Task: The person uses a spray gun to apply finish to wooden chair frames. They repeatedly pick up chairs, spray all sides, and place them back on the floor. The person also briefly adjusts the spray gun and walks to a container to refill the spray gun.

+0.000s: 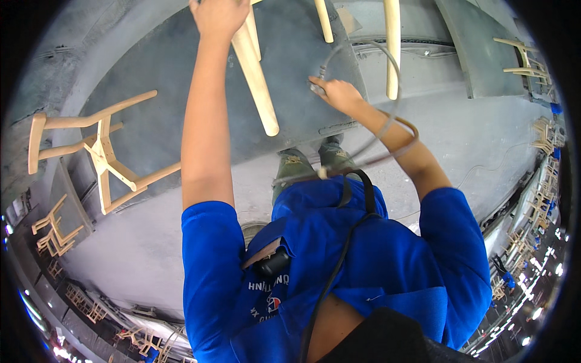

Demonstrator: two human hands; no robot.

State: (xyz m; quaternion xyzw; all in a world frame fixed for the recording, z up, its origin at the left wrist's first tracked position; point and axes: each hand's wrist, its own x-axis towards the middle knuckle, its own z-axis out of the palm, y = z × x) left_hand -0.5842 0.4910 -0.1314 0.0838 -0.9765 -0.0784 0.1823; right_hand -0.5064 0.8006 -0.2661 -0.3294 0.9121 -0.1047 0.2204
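At the top edge, my left hand [221, 18] is at the upper end of a pale wooden leg [257, 85], part of a chair frame that runs out of view. The edge cuts off most of this hand's fingers, so its grip is unclear. My right hand [340, 95] is closed around a small metal fitting [317, 89] on the end of a grey air hose [396, 66]. That hose loops up, passes over my right forearm and crosses my lap. Both hands are over a dark grey work table [169, 115], the right one near its right side.
A pale wooden chair frame [103, 151] lies at the table's left edge. Another wooden leg [392, 54] hangs down at the upper right. More frames stand at lower left [57, 233] and along the far right [526, 57], beside a dark panel [478, 54].
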